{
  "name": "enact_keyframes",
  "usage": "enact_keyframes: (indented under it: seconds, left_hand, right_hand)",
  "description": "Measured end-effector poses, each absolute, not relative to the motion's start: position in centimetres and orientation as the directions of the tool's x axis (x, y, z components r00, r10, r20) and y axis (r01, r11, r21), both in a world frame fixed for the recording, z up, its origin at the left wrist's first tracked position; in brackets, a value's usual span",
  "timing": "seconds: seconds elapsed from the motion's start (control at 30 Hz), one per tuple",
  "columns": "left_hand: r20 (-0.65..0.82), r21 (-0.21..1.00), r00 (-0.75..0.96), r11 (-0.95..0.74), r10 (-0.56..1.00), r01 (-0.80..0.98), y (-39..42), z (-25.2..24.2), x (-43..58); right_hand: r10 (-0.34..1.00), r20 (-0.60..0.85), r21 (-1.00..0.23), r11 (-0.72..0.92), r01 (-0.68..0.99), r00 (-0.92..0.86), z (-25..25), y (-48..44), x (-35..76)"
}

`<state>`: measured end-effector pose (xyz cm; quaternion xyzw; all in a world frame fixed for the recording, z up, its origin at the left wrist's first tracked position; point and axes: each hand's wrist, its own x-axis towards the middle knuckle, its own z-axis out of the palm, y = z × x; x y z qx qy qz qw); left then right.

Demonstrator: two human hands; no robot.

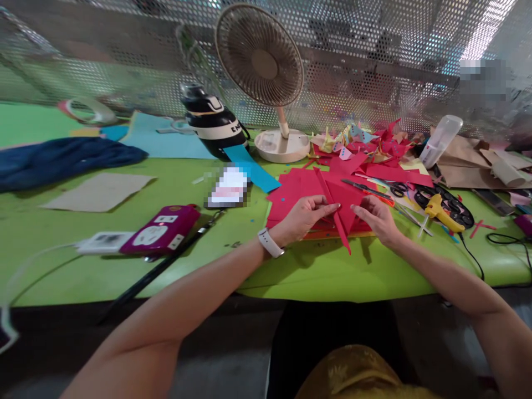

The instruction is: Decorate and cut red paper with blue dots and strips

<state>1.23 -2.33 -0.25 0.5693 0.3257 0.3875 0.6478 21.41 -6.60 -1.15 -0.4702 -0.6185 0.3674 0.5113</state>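
A folded piece of red paper (343, 230) is held up over a stack of red sheets (293, 188), with a narrow folded edge slanting down toward me. My left hand (305, 217) pinches this folded edge between thumb and fingers. On the other side, my right hand (377, 219) has its thumb and fingertips closed at the right edge of the same paper. Just behind the right hand lie black-handled scissors (399, 189). A yellow glue gun (444, 213) rests on a black tray farther right.
Folded paper pieces (366, 141) are heaped behind the stack, beside a white desk fan (282, 145). Left of it stand a black bottle (216, 124) and a blue paper strip (253, 169). A phone (229, 187) and purple power strip (162, 230) lie on the green table (224, 277).
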Motion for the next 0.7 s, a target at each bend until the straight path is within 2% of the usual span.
enact_keyframes:
  seconds: [0.03, 0.1, 0.17, 0.2, 0.3, 0.4, 0.47, 0.57, 0.7]
  left_hand:
    - [0.002, 0.99, 0.486, 0.067, 0.874, -0.126, -2.3, -0.1, 1.1]
    - [-0.038, 0.988, 0.501, 0.108, 0.865, -0.112, -2.3, 0.1, 0.9]
    - [-0.07, 0.986, 0.521, 0.139, 0.85, -0.094, -2.4, 0.2, 0.8]
    - [-0.082, 0.985, 0.527, 0.148, 0.846, -0.085, -2.4, 0.2, 0.8]
    - [-0.111, 0.982, 0.544, 0.176, 0.832, -0.067, -2.4, 0.0, 0.8]
    - [-0.125, 0.979, 0.599, 0.197, 0.791, -0.055, -2.4, -0.3, 0.7]
    - [-0.134, 0.976, 0.633, 0.212, 0.762, -0.048, -2.5, -0.4, 0.7]
    - [-0.15, 0.964, 0.632, 0.255, 0.76, -0.078, -2.8, -0.4, 0.9]
    - [-0.139, 0.946, 0.598, 0.285, 0.789, -0.157, -2.9, -0.3, 1.1]
  right_hand:
    - [0.895, 0.445, -0.839, 0.423, 0.342, -0.017, -1.0, -6.7, 21.8]
    - [0.709, 0.674, -0.518, 0.654, 0.551, -0.207, -0.6, -7.1, 22.5]
    - [0.591, 0.673, -0.238, 0.743, 0.626, -0.445, -0.3, -7.5, 22.7]
    - [0.568, 0.642, -0.138, 0.747, 0.651, -0.515, -0.2, -7.8, 22.7]
    - [0.541, 0.572, 0.066, 0.719, 0.692, -0.617, -0.2, -8.1, 22.5]
    - [0.44, 0.553, 0.206, 0.75, 0.628, -0.707, -0.4, -8.1, 22.3]
    - [0.368, 0.583, 0.256, 0.763, 0.594, -0.725, -0.5, -7.9, 22.3]
    - [0.28, 0.633, 0.284, 0.783, 0.553, -0.722, -0.5, -7.8, 22.3]
    - [0.226, 0.588, 0.267, 0.852, 0.451, -0.776, -0.3, -7.9, 22.2]
